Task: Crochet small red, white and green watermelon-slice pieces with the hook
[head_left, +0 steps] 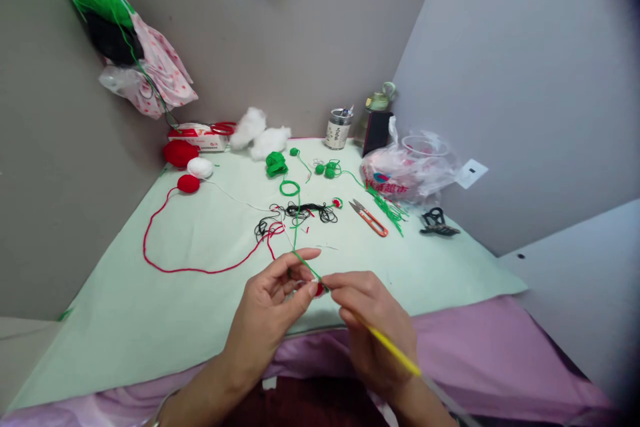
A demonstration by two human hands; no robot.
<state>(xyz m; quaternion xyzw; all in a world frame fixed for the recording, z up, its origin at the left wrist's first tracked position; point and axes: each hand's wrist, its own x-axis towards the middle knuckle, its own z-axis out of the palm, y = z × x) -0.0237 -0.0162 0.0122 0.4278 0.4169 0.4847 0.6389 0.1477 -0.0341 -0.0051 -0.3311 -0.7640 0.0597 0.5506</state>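
Left grip (267, 300) pinching small red yarn piece (320, 289) — at its fingertips (311, 289), right grip (381, 323) clasping yellow-handled tool (395, 349)

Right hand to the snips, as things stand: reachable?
Probably yes: the snips lie just ahead of the right hand, nothing visible between. It holds a yellow tool, though, so it may need freeing first.

A yarn-craft corner — 2 red yarn balls (189, 183), snips (371, 220) and white stuffing (270, 143) on a table (125, 320); walls (310, 47) behind.
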